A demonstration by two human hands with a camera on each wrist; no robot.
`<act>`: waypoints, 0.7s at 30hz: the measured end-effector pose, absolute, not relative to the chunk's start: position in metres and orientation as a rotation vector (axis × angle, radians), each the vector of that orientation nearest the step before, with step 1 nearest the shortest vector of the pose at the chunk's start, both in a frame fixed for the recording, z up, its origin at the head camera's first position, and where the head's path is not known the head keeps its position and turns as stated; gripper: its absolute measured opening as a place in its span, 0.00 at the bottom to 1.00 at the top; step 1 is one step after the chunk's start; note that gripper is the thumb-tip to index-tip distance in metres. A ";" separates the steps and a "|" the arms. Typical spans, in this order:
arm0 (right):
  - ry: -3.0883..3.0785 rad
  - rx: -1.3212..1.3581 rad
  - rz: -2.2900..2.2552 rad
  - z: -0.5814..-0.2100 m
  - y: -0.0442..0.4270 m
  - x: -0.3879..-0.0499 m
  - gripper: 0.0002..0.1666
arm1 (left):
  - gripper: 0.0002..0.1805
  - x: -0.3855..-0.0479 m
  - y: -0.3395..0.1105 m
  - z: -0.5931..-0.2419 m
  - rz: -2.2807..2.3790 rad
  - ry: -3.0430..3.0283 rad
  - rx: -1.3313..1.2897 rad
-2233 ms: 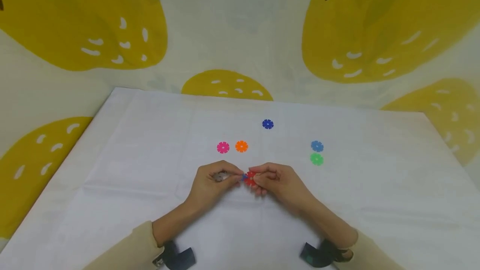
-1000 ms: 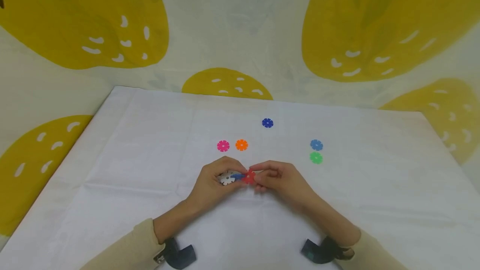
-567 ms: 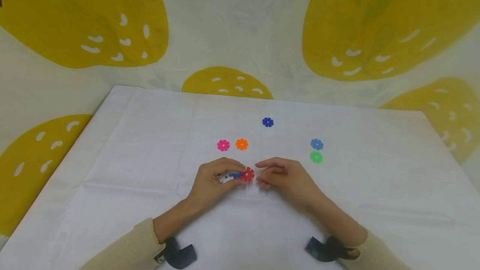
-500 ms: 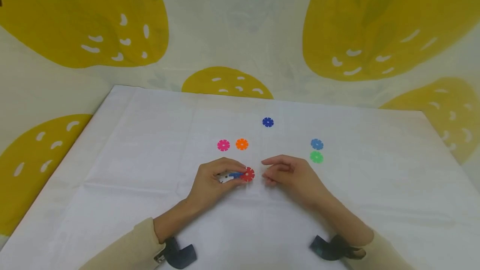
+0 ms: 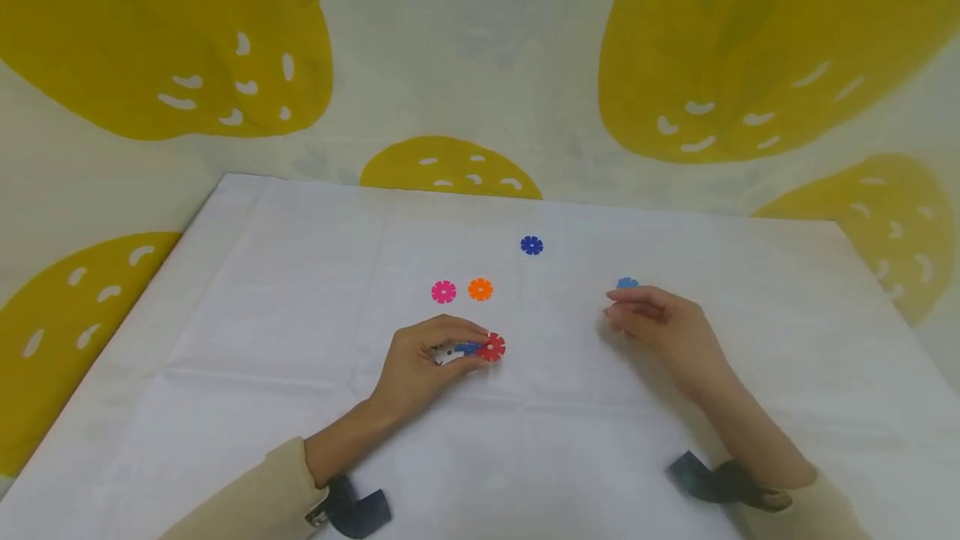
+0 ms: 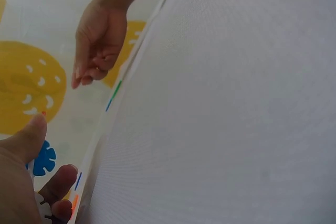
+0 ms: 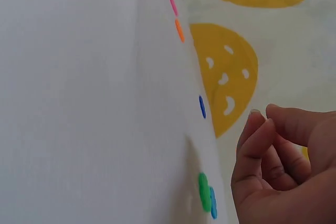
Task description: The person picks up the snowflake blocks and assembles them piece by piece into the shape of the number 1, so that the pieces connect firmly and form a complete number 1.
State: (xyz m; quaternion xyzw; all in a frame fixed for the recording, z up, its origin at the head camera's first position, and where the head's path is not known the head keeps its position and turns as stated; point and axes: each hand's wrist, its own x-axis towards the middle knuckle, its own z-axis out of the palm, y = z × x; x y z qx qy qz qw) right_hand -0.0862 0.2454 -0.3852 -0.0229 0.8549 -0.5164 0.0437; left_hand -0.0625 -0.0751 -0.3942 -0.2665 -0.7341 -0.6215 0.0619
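Note:
In the head view my left hand pinches a joined set of notched discs: a red disc at the fingertips, a blue disc and a white disc behind it. The left wrist view shows the blue disc beside my thumb. My right hand holds nothing, its fingers loosely bent above the light blue disc, which it partly covers. The green disc is hidden under that hand in the head view but shows beside the light blue one in the right wrist view.
On the white-covered table lie a pink disc and an orange disc side by side, with a dark blue disc farther back. A cloth with yellow shapes hangs behind the table.
My right hand has let go of the red disc and moved right, over the green and light blue discs. The left hand stays in place with the joined discs.

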 end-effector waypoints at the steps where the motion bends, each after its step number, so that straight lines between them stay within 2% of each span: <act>1: 2.652 -0.070 -1.554 -0.385 0.250 -0.087 0.24 | 0.14 -0.063 -0.075 -0.394 -1.881 -2.218 -0.807; 9: 2.818 0.076 -1.369 -0.387 0.280 -0.093 0.26 | 0.14 -0.063 -0.075 -0.395 -1.869 -2.217 -0.833; 21: 2.866 0.136 -1.121 -0.403 0.280 -0.095 0.29 | 0.15 -0.063 -0.074 -0.396 -1.821 -2.231 -0.819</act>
